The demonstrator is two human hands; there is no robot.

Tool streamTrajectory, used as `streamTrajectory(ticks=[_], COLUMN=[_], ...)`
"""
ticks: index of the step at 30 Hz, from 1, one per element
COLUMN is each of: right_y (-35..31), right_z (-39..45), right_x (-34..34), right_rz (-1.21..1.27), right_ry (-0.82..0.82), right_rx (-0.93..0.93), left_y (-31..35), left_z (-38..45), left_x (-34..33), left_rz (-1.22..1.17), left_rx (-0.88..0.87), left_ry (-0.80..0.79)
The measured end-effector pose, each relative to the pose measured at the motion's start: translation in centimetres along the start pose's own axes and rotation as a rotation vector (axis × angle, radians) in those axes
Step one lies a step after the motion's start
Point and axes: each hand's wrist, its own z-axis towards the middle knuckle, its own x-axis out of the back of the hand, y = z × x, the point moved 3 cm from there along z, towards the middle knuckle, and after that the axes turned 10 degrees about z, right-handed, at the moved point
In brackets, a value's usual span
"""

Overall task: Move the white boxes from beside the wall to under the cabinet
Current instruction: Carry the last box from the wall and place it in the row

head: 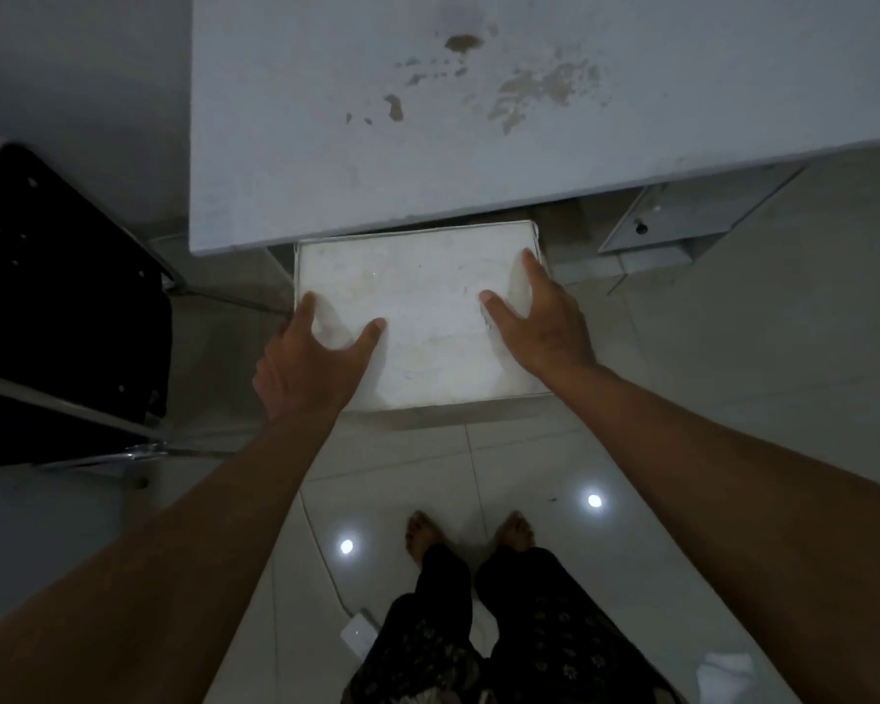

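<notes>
Both hands on one white box (428,317), seen from above. Left hand (308,358) grips the box's near-left corner: thumb lies on the top face, index finger along the left edge, the other fingers drop over the side out of sight. Right hand (534,317) holds the right edge the same way: thumb on top pointing inward, index finger stretched along the right rim toward the far corner, remaining fingers hidden over the side. The hands are apart, the box between them.

Box's far edge sits just under the front lip of the pale cabinet (478,119) beyond the hands; most of the top still shows in front of it. Cannot tell whether the box rests on the tiled floor (732,348) or is lifted off it. Cabinet top has brown chipped patches.

Left of the left hand, a black chair (67,307) with a metal frame. Behind the hands, bare feet (471,533) and dark patterned trousers. A white cable with a small white adapter (359,633) lies on the floor near the left leg.
</notes>
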Motion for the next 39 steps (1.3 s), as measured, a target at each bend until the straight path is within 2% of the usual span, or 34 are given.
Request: streamTrajectory(ticks=[10,23,29,39], right_y=[9.5,31.4,40.1,46.4], right_z=[4.9,18.2,22.1,24.1], right_x=[-8.4,-26.0,-33.0,-37.3], right_rz=[-0.018,0.078,0.066,0.083], right_ry=[-0.064,0.051,0.103,0.167], right_rx=[-0.054,-0.131,-0.136,-0.127], left_y=[-2.5,-3.3,-4.8,-5.6], left_z=[3.1,15.3,18.9,21.3], left_x=[-13.7,-43.0,-54.1,-62.2], left_rz=[-0.019,-0.060,-0.073,-0.074], left_rx=[0.057,0.020,-0.013,-0.069], left_ry=[-0.100,-0.036,-0.013,-0.020])
